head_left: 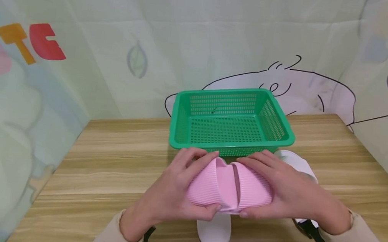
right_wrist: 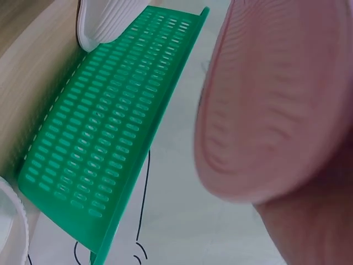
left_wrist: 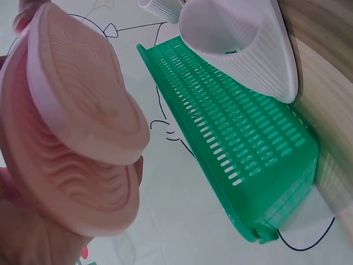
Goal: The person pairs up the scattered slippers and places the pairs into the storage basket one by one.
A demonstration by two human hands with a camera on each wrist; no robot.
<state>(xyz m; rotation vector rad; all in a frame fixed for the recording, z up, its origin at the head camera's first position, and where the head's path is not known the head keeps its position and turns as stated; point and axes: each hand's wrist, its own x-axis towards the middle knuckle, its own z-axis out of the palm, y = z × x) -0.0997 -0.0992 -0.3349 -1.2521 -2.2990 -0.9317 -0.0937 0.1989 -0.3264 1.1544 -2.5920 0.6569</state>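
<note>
Two ribbed pink slippers (head_left: 255,189) are held side by side in front of the green basket, raised over the table. My left hand (head_left: 174,190) grips the left one, thumb at the near side and fingers over the far side. In the same way, my right hand (head_left: 292,189) holds the right one. Their patterned pink soles (left_wrist: 83,182) show in the left wrist view, one overlapping the other. Below the hands lies a white slipper (head_left: 214,232), partly hidden by the pink pair. Another white slipper (head_left: 295,164) sits by the basket's right corner, partly behind my right hand.
A green perforated plastic basket (head_left: 230,145) stands at the back of the wooden table (head_left: 117,168), with nothing visible inside. Behind and beside the table hangs a printed cloth (head_left: 147,24) with cartoon drawings.
</note>
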